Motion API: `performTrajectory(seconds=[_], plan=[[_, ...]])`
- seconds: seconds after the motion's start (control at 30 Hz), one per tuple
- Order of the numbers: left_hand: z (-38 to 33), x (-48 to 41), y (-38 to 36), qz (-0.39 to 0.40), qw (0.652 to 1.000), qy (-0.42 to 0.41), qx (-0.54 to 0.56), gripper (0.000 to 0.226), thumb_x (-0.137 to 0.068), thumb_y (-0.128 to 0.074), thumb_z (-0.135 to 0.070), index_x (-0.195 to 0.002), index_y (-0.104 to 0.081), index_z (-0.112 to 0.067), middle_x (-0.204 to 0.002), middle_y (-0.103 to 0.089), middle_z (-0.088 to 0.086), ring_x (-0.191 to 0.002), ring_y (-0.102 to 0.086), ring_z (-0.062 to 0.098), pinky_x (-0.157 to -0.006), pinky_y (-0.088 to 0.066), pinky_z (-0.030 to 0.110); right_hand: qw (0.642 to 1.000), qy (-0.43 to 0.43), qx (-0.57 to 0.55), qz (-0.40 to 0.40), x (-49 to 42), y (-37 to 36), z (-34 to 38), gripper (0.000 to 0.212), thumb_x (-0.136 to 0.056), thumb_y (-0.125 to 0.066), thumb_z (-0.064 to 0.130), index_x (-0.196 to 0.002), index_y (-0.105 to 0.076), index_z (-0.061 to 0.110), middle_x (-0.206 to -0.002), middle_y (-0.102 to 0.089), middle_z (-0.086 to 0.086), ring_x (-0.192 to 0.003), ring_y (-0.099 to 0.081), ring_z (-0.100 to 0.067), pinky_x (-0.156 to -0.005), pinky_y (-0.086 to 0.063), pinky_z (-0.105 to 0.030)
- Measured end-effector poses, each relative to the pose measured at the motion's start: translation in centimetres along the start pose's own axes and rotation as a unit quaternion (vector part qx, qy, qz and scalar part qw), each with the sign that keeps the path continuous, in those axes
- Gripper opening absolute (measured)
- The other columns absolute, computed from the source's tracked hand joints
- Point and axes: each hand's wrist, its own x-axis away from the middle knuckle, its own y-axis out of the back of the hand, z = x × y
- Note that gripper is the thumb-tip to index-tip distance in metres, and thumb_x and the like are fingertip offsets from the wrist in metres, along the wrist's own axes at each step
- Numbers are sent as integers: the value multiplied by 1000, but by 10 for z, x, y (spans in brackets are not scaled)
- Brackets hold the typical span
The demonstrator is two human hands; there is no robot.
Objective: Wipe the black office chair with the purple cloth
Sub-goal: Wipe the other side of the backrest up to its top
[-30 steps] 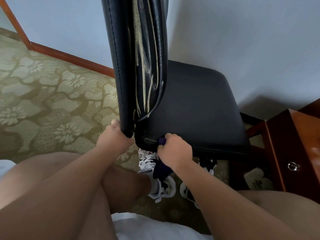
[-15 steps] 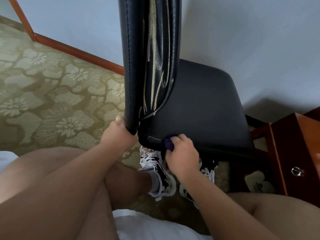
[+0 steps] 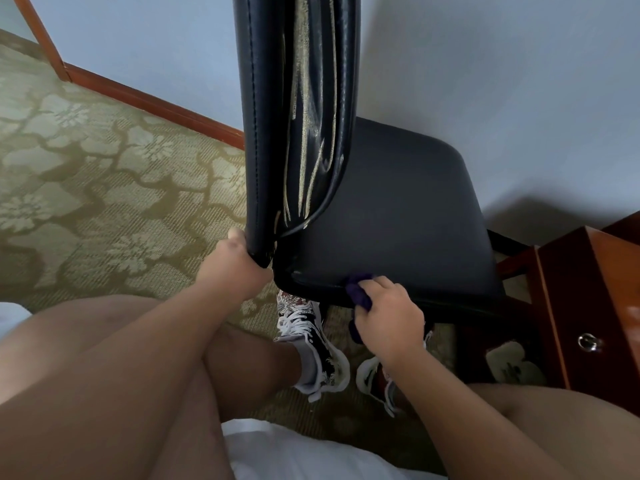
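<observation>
Left hand (image 3: 232,269) grips chair (image 3: 398,209) back corner | right hand (image 3: 389,315) clutches purple cloth (image 3: 358,295) on seat edge

A pale blue-grey wall (image 3: 485,64) meets the floor at a reddish-brown wooden baseboard (image 3: 156,102). A wooden upright trim (image 3: 38,32) of the same colour rises at the upper left. The floor is olive-green carpet (image 3: 86,185) with a pale floral pattern. At the right stands a glossy reddish wooden cabinet (image 3: 595,289) with a round metal knob (image 3: 587,342). A soft shadow (image 3: 540,209) lies on the wall above it.
</observation>
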Motion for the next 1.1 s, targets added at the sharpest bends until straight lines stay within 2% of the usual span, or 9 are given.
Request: performTrajectory(seconds=[0.13, 0.23, 0.33, 0.43, 0.57, 0.7, 0.8, 0.97, 1.1], plan=[[-1, 2, -2, -2, 1000, -1, -4, 37, -77, -58, -33, -108, -46, -18, -93, -47, -1, -70, -56, 19, -51, -39, 29, 997, -55, -57, 19, -4, -2, 16, 21, -85, -63, 20, -104, -71, 23, -103, -63, 7, -93, -60, -20, -65, -53, -33], [0, 1, -3, -4, 1000, 0, -2, 36, -76, -59, -31, -107, -45, -19, -94, -48, 0, -69, -55, 18, -48, -37, 28, 992, -88, -85, 35, -10, -4, 40, 16, -85, -62, 18, -100, -69, 20, -100, -60, 5, -88, -61, -22, -66, -49, -31], [-1, 2, -1, -2, 1000, 7, 6, 35, -77, -61, -29, -106, -45, -18, -93, -47, 0, -68, -54, 17, -48, -36, 28, 993, -68, -85, 53, -16, -7, 64, 11, -85, -62, 19, -95, -67, 18, -97, -56, 4, -85, -60, -22, -62, -40, -28], [1, 0, 1, 1, 1000, 1, 5, 38, -76, -62, -31, -108, -47, -17, -93, -46, -2, -68, -56, 17, -49, -39, 28, 994, -39, -80, 68, -22, -7, 70, 12, -86, -61, 23, -97, -66, 19, -97, -56, 5, -87, -60, -22, -61, -43, -29], [1, -2, 4, 9, 1000, 3, 12, 39, -77, -65, -33, -108, -46, -18, -91, -46, -3, -69, -57, 17, -50, -41, 28, 996, -31, -40, 76, -23, 7, 48, 19, -85, -59, 33, -101, -68, 28, -99, -58, 9, -91, -61, -20, -70, -54, -35], [0, -2, 5, 9, 1000, 4, 9, 36, -76, -58, -36, -105, -46, -18, -92, -48, 0, -71, -57, 18, -54, -44, 31, 991, -113, -32, 62, -18, 21, 2, 14, -89, -58, 32, -96, -71, 31, -92, -55, 12, -82, -58, -16, -61, -43, -29], [-1, 0, 4, 12, 1000, 3, 18, 39, -73, -54, -39, -105, -45, -18, -97, -51, 3, -74, -60, 23, -56, -47, 33, 986, -150, -49, 45, -15, 22, -15, 14, -90, -61, 28, -99, -72, 28, -95, -55, 11, -80, -53, -13, -61, -38, -29], [-4, 5, 5, 4, 1000, 15, 23, 38, -82, -62, -34, -110, -42, -19, -97, -54, 4, -75, -61, 25, -52, -42, 31, 990, -108, -84, 33, -18, 2, 26, 20, -85, -62, 24, -103, -72, 20, -100, -58, 5, -89, -60, -21, -70, -54, -38], [-5, 6, 7, 9, 999, 16, 28, 39, -83, -64, -31, -112, -41, -18, -98, -54, 6, -74, -60, 24, -52, -42, 31, 993, -52, -102, 35, -27, -14, 65, 22, -87, -64, 27, -107, -67, 17, -105, -57, 1, -96, -59, -23, -70, -54, -36]])
